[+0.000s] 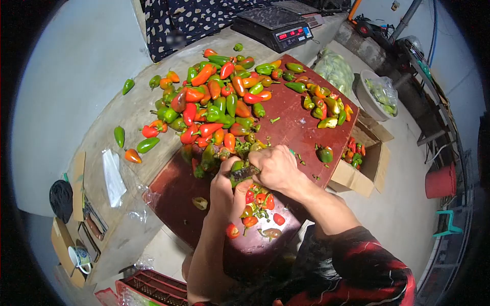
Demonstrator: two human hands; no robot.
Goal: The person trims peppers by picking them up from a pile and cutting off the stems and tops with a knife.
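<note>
My left hand point(228, 188) is closed around a green pepper point(238, 166) above the near part of the red-brown table. Fingers bent, my right hand point(274, 166) grips a small knife, its handle hidden in the fist. The dark, wide knife blade point(245, 174) lies against the pepper. Just beyond both hands is a big heap of red, orange and green peppers point(204, 97). Below them lie cut red pepper pieces point(260, 200) and stem scraps. A pale pepper piece point(199, 203) sits left of my left forearm.
More peppers point(326, 107) lie at the table's right side, above a cardboard box point(352, 181) holding peppers. A digital scale point(275, 28) stands at the back. Right are a white tub point(363, 94) and a green stool point(449, 223). A red crate point(153, 288) is at lower left.
</note>
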